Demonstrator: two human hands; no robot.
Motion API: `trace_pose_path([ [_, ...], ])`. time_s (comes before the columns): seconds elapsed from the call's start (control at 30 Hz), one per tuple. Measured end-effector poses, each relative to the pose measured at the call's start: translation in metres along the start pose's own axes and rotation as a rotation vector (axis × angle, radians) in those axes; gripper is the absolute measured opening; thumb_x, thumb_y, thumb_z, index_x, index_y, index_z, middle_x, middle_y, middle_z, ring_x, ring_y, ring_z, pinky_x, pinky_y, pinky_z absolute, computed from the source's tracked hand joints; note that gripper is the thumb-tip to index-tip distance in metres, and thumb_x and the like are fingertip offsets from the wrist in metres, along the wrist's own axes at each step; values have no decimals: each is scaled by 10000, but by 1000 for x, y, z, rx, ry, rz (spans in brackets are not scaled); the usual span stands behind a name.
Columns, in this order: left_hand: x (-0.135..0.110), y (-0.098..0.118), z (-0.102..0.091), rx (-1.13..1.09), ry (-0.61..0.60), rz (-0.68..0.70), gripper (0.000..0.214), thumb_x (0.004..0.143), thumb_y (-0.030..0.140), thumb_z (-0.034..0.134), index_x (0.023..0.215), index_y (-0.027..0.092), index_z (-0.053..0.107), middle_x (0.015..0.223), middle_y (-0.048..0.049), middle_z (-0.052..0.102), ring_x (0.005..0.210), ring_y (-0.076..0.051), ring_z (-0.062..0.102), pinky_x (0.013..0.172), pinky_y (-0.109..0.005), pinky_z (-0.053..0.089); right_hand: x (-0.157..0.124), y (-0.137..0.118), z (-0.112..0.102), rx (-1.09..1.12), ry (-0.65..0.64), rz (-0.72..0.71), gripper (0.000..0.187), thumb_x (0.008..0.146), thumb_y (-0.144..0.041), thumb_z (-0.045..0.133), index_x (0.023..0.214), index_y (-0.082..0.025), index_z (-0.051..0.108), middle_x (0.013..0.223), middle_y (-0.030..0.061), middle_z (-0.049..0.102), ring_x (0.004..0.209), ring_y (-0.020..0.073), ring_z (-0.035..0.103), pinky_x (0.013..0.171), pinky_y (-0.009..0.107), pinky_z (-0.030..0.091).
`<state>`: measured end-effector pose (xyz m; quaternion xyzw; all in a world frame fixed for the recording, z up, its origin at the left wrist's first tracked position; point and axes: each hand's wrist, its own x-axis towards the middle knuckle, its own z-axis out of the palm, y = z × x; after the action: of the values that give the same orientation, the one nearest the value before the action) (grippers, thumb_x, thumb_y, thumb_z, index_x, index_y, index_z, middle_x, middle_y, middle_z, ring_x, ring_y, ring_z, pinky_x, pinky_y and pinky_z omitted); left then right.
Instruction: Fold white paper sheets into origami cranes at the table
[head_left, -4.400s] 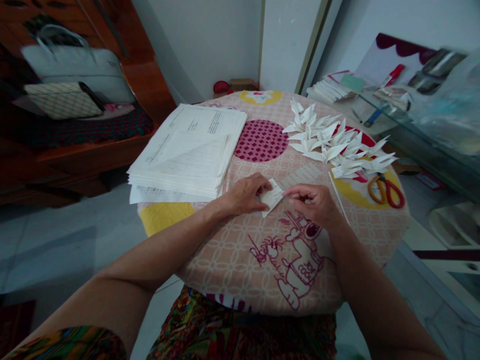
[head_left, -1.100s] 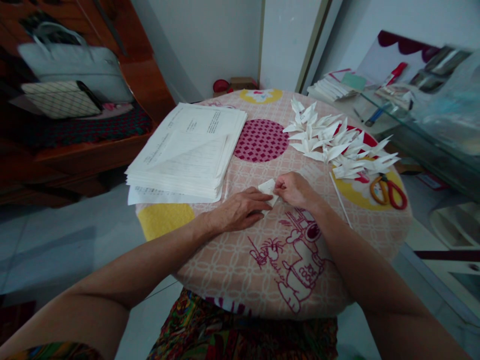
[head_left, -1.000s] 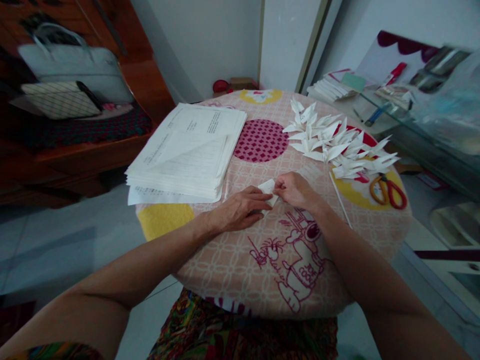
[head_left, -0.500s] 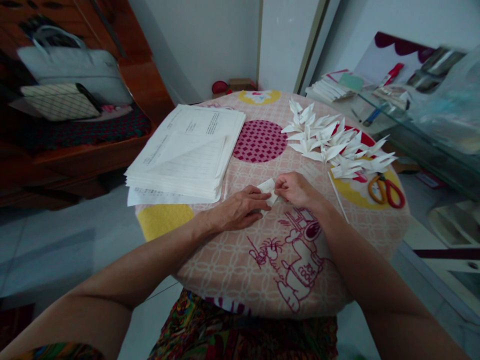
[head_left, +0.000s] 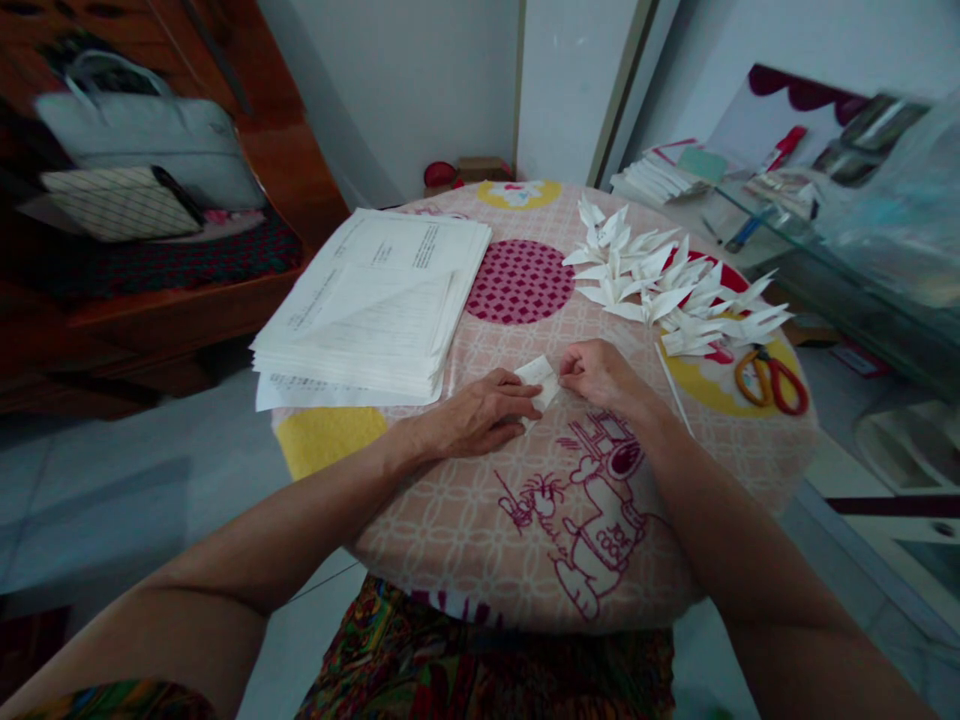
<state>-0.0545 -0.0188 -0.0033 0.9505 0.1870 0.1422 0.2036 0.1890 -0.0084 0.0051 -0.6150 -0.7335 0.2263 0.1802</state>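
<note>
A stack of printed sheets (head_left: 375, 300) lies beyond and left of the fingers of the left hand (head_left: 486, 412), which rest outstretched on a small folded paper (head_left: 543, 374) on the surface (head_left: 465, 510). The right hand (head_left: 601, 378) has its fingers curled together by the paper's right edge, whether pinching it I cannot tell; rightward of them are white folded shapes (head_left: 649, 275) and scissors (head_left: 763, 376).
</note>
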Motion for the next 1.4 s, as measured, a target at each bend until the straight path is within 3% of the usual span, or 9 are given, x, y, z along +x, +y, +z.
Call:
trace_pose_path([
  [0.13, 0, -6, -3, -41, -13, 26, 353, 925, 127, 520, 1226, 205, 688, 1421, -82, 602, 1231, -239, 526, 1058, -421, 458, -6, -2, 1, 96, 94, -38, 131, 739, -68, 597, 763, -145, 699, 696, 27, 684, 628, 141, 590, 606, 245, 415],
  [0.27, 1, -9, -4, -67, -12, 50, 394, 910, 94, 512, 1233, 231, 692, 1396, -66, 625, 1211, -225, 543, 1060, -416, 459, -16, -9, 5, 141, 24, -229, 93, 732, -87, 653, 765, -151, 712, 758, 32, 684, 683, 144, 602, 645, 246, 432],
  [0.37, 1, -9, -5, -65, -18, 58, 400, 911, 95, 512, 1239, 233, 694, 1399, -75, 622, 1201, -233, 548, 1048, -427, 469, -20, -11, 8, 89, -1, -281, 88, 716, -74, 675, 689, -153, 701, 753, 33, 646, 691, 144, 582, 653, 254, 419],
  [0.93, 4, -19, -18, -214, -113, 153, 348, 905, 166, 553, 1099, 351, 774, 1442, -38, 591, 1258, -258, 533, 1103, -489, 440, -19, -14, 11, 65, -21, -254, 128, 727, -33, 668, 681, -148, 699, 757, 28, 611, 713, 145, 570, 667, 264, 402],
  [1.13, 4, -19, -19, -290, -105, 129, 257, 878, 204, 629, 972, 370, 800, 1402, -22, 625, 1240, -238, 562, 1086, -464, 469, -23, -16, 14, 21, 0, -237, 97, 727, -117, 736, 697, -161, 654, 786, 26, 600, 719, 150, 546, 681, 278, 400],
  [1.4, 1, -19, -22, -292, -173, 140, 261, 891, 191, 573, 996, 317, 776, 1394, -29, 616, 1340, -242, 477, 1144, -477, 404, -31, -17, 23, -69, 51, -264, 260, 684, -226, 835, 758, -179, 591, 871, 51, 586, 835, 200, 535, 736, 310, 406],
])
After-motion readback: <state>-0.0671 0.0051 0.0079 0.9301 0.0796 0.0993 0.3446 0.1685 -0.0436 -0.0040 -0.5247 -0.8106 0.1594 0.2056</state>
